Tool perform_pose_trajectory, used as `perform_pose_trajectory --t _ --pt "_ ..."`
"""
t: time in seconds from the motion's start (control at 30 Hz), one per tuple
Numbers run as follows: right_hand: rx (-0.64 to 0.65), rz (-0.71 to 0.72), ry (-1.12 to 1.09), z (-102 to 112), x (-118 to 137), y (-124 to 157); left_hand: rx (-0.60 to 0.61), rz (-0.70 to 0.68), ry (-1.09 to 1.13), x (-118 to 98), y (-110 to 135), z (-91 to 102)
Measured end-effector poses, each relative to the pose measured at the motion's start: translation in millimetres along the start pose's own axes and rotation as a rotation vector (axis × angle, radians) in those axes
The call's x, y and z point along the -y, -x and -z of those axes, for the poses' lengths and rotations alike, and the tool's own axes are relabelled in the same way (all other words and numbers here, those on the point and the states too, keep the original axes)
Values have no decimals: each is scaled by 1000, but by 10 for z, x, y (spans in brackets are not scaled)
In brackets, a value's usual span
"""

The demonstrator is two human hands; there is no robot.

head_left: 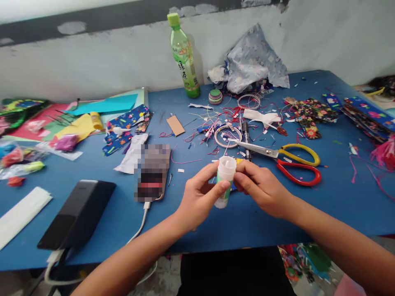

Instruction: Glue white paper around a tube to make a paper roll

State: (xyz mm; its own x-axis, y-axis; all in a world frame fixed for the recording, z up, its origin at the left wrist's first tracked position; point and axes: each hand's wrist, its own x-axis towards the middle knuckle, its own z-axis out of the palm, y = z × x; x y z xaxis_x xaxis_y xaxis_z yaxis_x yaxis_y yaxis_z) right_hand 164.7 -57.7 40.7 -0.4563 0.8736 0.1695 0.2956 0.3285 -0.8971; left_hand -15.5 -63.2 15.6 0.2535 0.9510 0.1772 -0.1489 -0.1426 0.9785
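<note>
In front of me, a white glue stick with a green label is held nearly upright, its open top facing me. My left hand is closed around it, thumb across the label. My right hand is closed beside the tube's upper end, fingertips pinched together close to it. What those fingers hold, if anything, is hidden; a small yellow patch shows behind them. Just beyond my hands lie scissors with one yellow and one red handle, a black marker and a pale ring.
Thread and paper scraps litter the blue table. A green tea bottle stands by the wall, near a crumpled patterned cloth. At left lie a phone on a cable and a black power bank. Patterned fabric pieces lie right.
</note>
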Motion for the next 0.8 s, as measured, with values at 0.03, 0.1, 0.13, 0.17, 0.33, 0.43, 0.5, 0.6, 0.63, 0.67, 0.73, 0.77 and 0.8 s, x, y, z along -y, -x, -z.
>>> perform_pose_trajectory --t 0.03,0.1,0.13,0.17,0.33,0.43,0.5,0.6,0.63,0.67,0.73,0.77,0.8 --pt "-3 14 30 5 1 4 -5 -39 -22 11 3 7" --pt "-6 37 89 18 7 14 2 -84 -73 30 15 17" --pt "-8 43 107 25 11 19 14 -98 -93 37 24 19" --pt "-11 44 113 31 16 24 26 -109 -108 42 32 20" --pt "0 25 -18 44 30 34 45 -185 -169 50 53 37" --pt "-4 31 -15 52 32 29 45 -246 -248 55 39 60" --pt "-6 39 39 63 32 24 49 -291 -293 62 22 68" --pt "-5 41 112 75 29 12 46 -334 -320 75 2 61" --pt "-10 37 123 73 29 8 42 -339 -323 79 0 54" --pt "-18 36 126 67 28 3 37 -337 -322 80 1 47" --pt "-48 36 112 46 26 -5 36 -305 -301 77 12 31" --pt "-69 36 99 33 26 -9 38 -270 -275 72 20 23" --pt "-87 31 82 21 26 -11 38 -223 -241 65 27 15"
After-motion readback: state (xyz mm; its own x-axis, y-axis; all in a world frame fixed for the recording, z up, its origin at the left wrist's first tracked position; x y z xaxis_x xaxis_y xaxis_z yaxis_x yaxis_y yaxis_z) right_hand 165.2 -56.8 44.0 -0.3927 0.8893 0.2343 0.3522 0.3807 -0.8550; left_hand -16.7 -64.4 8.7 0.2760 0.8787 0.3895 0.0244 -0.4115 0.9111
